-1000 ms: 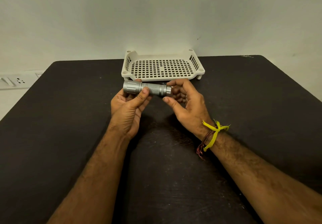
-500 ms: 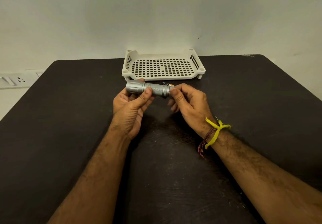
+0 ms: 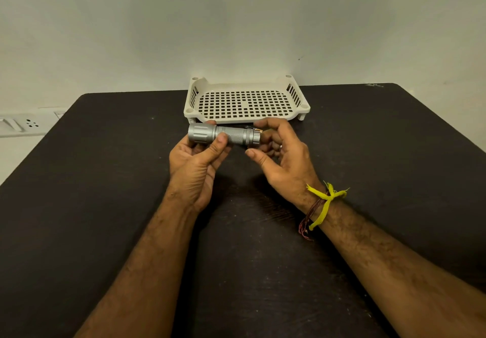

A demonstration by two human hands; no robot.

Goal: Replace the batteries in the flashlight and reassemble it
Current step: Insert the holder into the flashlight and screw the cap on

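A silver flashlight [image 3: 223,135] is held level above the black table [image 3: 105,206], its wide head pointing left. My left hand [image 3: 196,164] grips it, thumb on the knurled body and fingers underneath. My right hand [image 3: 282,157] is cupped at the tail cap end. Its fingers curve loosely behind the cap and its thumb hangs below, clear of the metal. A small dark piece with a copper tip [image 3: 253,128] shows just behind the tail end; I cannot tell whether it lies on the table.
A white perforated plastic tray [image 3: 247,85] stands at the table's far edge against the wall, directly behind the flashlight. A wall socket panel [image 3: 23,124] is off the table's left side.
My right thumb and fingers pinched the tail cap half a second ago. Now the thumb has come off and the hand has opened around the cap. The left hand holds steady.
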